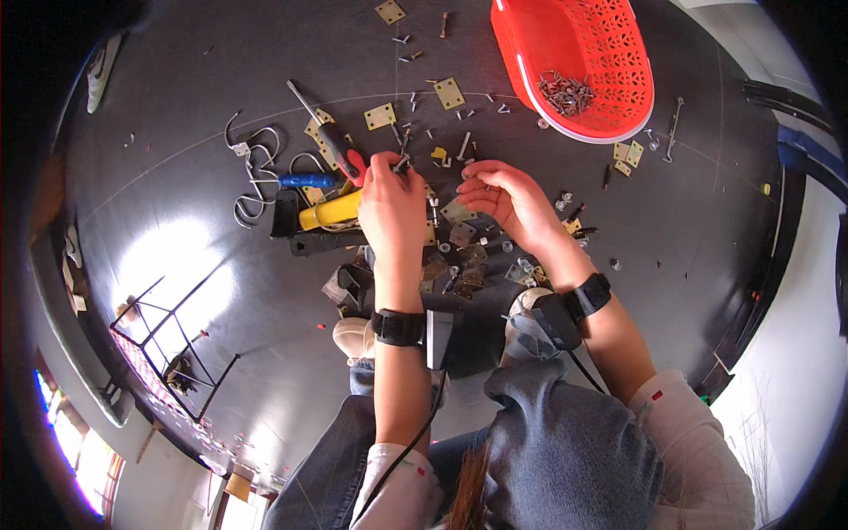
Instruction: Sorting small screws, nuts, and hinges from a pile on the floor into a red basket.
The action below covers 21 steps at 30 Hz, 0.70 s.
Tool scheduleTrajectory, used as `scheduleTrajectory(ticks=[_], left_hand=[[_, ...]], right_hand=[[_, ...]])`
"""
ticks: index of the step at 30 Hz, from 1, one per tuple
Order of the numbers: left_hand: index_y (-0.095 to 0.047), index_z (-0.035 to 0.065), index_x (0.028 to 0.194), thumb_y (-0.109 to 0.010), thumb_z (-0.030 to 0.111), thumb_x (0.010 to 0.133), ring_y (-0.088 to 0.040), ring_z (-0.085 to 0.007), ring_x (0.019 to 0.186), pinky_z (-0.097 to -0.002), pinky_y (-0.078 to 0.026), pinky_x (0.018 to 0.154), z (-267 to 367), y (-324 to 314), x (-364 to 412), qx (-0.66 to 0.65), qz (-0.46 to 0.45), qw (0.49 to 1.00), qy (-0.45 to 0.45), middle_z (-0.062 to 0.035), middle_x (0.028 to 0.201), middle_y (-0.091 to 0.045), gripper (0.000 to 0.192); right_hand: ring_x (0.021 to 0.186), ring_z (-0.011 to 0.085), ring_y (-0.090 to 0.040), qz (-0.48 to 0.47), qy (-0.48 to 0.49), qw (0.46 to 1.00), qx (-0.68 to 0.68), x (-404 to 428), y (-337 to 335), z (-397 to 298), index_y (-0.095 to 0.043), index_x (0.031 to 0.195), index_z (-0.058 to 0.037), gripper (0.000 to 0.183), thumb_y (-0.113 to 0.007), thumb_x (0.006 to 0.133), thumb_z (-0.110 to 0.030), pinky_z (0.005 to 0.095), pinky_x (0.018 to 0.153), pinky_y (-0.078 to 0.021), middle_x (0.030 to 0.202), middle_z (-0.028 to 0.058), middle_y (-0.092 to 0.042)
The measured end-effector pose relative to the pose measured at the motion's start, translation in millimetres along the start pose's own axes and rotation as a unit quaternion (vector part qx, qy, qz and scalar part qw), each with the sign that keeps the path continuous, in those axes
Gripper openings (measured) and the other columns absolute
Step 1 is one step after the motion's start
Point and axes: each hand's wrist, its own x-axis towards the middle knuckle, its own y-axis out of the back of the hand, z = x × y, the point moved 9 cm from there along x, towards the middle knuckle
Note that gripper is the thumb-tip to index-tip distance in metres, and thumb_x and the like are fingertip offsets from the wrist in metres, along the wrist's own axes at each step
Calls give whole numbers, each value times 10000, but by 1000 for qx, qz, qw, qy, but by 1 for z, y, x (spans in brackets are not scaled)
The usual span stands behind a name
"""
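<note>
My left hand (394, 205) pinches a small metal screw (401, 163) between thumb and fingertips. Beside it lie a red-and-black screwdriver (341, 149), a blue-handled tool (307, 180) and a yellow handle (331, 211), which the hand partly covers. Opposite, my right hand (507, 199) hovers over the scattered hardware with its fingers curled; whether anything small sits in them is unclear. Just beyond its fingertips lies a long bolt (464, 146), near a small yellow piece (438, 153). Flat brass-coloured plates (449, 93) with holes and loose screws (503, 108) are spread ahead of both hands.
A red plastic basket (616, 66) with a pile of screws (566, 93) stands at the far right. Curved metal hooks (248, 149) lie to the left. An overturned metal-framed stool (175, 311) rests at lower left. My shoes (351, 338) are close to the hardware.
</note>
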Motion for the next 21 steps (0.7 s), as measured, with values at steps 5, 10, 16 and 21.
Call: scheduleTrajectory(ticks=[5, 10, 16, 21], left_hand=[[-556, 53, 866, -660, 157, 758, -552, -260, 579, -372, -450, 565, -14, -2, -1, 22, -10, 1000, 0, -73, 621, -544, 182], [-564, 54, 852, -660, 154, 753, -553, -251, 565, -360, -444, 557, -10, -3, -14, -5, -69, 997, 26, -76, 620, -556, 170], [-548, 45, 865, -637, 125, 738, -562, -252, 581, -358, -444, 562, 1, -13, -21, -39, -107, 993, -22, -79, 620, -553, 175], [-518, 45, 837, -635, 171, 768, -569, -286, 608, -390, -457, 571, -2, -13, -2, -45, -66, 997, -17, -98, 695, -556, 186]], right_hand=[[855, 220, -639, 7, 4, 1000, 19, -3, -1, 1, -559, 1056, 48, 240, -456, 895, -97, 320, 791, -522, 930, 160, -637], [844, 212, -639, 13, 2, 1000, 19, -9, 8, 1, -570, 1044, 40, 230, -474, 889, -101, 315, 779, -522, 911, 152, -639], [847, 191, -632, 8, -13, 1000, 10, -10, 13, 8, -554, 1070, 33, 241, -441, 907, -105, 305, 794, -515, 934, 134, -633], [841, 183, -633, 5, -14, 1000, 0, -9, 11, 11, -554, 1073, 34, 245, -433, 913, -106, 301, 790, -511, 913, 131, -639]])
